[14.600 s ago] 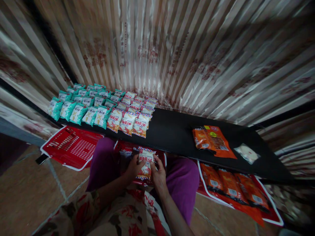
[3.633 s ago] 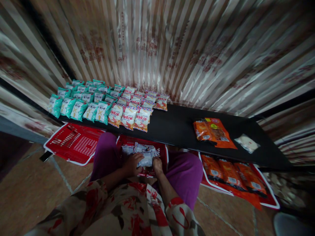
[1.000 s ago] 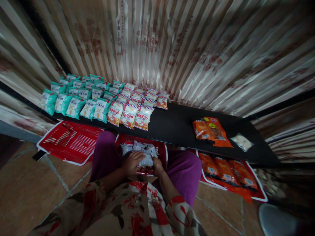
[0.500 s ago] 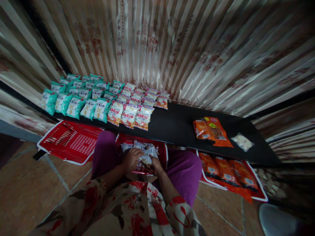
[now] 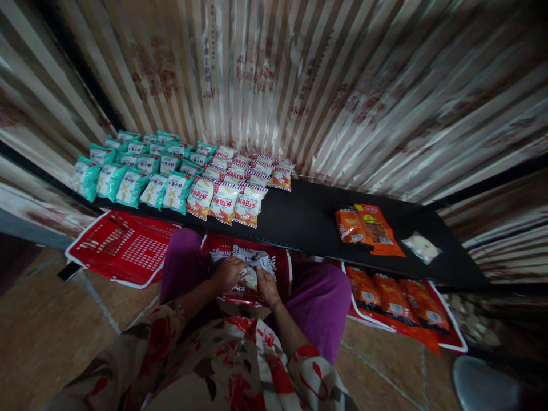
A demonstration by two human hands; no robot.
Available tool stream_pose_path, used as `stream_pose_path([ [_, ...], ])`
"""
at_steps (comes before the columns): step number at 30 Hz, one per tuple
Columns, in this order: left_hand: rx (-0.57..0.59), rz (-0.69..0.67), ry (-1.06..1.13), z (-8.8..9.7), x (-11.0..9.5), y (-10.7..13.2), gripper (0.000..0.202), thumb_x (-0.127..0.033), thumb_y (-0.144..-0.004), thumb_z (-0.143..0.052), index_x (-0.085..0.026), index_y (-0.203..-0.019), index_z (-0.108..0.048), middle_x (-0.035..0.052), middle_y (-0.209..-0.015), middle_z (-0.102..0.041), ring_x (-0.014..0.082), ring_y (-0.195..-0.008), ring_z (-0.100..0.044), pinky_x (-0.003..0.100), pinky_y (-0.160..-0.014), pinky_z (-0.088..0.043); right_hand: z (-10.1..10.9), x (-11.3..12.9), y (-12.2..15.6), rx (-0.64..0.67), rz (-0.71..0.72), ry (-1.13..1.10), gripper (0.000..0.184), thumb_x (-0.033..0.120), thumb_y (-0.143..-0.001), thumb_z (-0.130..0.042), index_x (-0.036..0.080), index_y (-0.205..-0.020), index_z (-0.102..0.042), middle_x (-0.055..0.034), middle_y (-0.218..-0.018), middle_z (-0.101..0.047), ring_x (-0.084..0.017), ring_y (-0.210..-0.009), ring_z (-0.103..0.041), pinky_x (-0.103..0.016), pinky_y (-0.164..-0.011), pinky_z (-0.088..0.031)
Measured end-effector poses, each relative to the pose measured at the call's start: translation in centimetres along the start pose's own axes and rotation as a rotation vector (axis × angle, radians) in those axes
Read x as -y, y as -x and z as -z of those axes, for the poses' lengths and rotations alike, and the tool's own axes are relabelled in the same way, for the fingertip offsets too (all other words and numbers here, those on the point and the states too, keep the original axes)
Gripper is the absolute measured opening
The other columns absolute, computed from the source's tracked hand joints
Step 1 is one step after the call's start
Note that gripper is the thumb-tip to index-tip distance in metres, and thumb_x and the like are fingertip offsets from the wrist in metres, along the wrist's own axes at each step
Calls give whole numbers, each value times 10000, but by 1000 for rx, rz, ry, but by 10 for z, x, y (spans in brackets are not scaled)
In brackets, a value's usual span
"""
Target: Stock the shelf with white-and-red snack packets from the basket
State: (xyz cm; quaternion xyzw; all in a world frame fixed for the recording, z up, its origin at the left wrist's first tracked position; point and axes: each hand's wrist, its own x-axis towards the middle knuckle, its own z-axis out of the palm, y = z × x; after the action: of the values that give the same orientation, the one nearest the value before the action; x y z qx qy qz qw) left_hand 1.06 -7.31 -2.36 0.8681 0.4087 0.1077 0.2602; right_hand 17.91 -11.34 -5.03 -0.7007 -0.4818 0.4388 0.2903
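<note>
Between my knees, my left hand (image 5: 230, 274) and my right hand (image 5: 268, 287) hold a small white snack bag (image 5: 249, 279) from its two sides, fingers closed on it. The bag is just above a red basket (image 5: 282, 268) with a white rim. More white snack bags (image 5: 266, 260) with striped edges lie in that basket, just beyond my hands. My fingers cover part of the held bag, so its print cannot be read.
A black bench (image 5: 299, 214) carries rows of teal snack bags (image 5: 129, 187) and white-orange snack bags (image 5: 225, 202). Orange packages (image 5: 377, 228) and a clear packet (image 5: 422, 246) lie to the right. Below are a left red basket (image 5: 141, 245) and a right basket with orange packs (image 5: 391, 295).
My right hand has shifted slightly up and left and closed more tightly on the bag. My left hand has moved a little inward. Things on the bench stay put.
</note>
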Motion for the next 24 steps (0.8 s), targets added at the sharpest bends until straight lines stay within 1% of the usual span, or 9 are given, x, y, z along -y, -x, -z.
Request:
stream_pose_path([
  [2, -13, 19, 20, 0, 1, -2, 275, -264, -906, -432, -165, -1084, -617, 88, -999, -650, 221, -978, -553, 346, -891, -406, 1, 3, 3, 29, 52, 51, 577, 587, -847, -267, 192, -706, -663, -40, -690, -662, -192, -698, -589, -278, -642, -445],
  [4, -26, 33, 43, 0, 2, -3, 282, -282, -913, -424, -165, -1083, -617, 86, -990, -655, 216, -968, -561, 333, -884, -409, 2, 7, 7, 52, 104, 100, 573, 583, -858, -256, 198, -755, -668, -42, -715, -664, -199, -722, -590, -288, -668, -436],
  [6, -29, 47, 58, 1, 2, -5, 292, -304, -918, -414, -162, -1066, -621, 89, -981, -659, 216, -959, -568, 322, -874, -412, 4, 11, 10, 71, 152, 117, 538, 568, -866, -278, 206, -885, -674, -38, -758, -673, -199, -743, -595, -288, -694, -430],
  [8, -28, 69, 72, 4, 2, -7, 304, -324, -920, -404, -157, -1041, -627, 93, -971, -662, 218, -954, -574, 314, -862, -416, 4, 13, 11, 90, 187, 123, 487, 551, -859, -339, 212, -1020, -650, -34, -803, -679, -192, -743, -598, -281, -711, -425],
  [10, -22, 84, 88, 6, 2, -10, 307, -344, -918, -405, -165, -1020, -633, 89, -965, -666, 215, -951, -580, 305, -858, -416, 3, 13, 11, 92, 200, 147, 456, 531, -833, -415, 210, -1078, -628, -34, -811, -676, -186, -727, -593, -272, -706, -417],
  [13, -13, 106, 112, 11, 0, -13, 320, -393, -910, -412, -192, -1005, -641, 75, -956, -675, 206, -928, -598, 288, -837, -420, 0, 9, 9, 65, 179, 179, 425, 526, -792, -480, 196, -1005, -642, -29, -745, -657, -180, -681, -568, -261, -656, -402],
  [16, -6, 167, 119, 15, -2, -17, 346, -457, -891, -428, -210, -976, -654, 68, -927, -688, 208, -890, -621, 276, -786, -432, -2, 3, 5, 58, 167, 124, 411, 548, -780, -483, 181, -873, -642, -24, -715, -641, -168, -660, -546, -254, -633, -400],
  [20, 47, 241, 30, 22, -6, -23, 432, -548, -868, -412, -206, -948, -663, 85, -846, -698, 238, -845, -644, 289, -731, -435, -4, -2, 3, 70, 151, 3, 427, 566, -782, -466, 169, -792, -620, -15, -692, -635, -152, -637, -533, -249, -620, -410],
  [24, 71, 269, -53, 28, -7, -30, 488, -598, -847, -403, -193, -895, -671, 112, -801, -695, 268, -845, -647, 301, -711, -427, -4, -3, 3, 72, 119, -43, 448, 586, -785, -453, 169, -749, -609, -8, -656, -622, -148, -610, -531, -246, -594, -413],
])
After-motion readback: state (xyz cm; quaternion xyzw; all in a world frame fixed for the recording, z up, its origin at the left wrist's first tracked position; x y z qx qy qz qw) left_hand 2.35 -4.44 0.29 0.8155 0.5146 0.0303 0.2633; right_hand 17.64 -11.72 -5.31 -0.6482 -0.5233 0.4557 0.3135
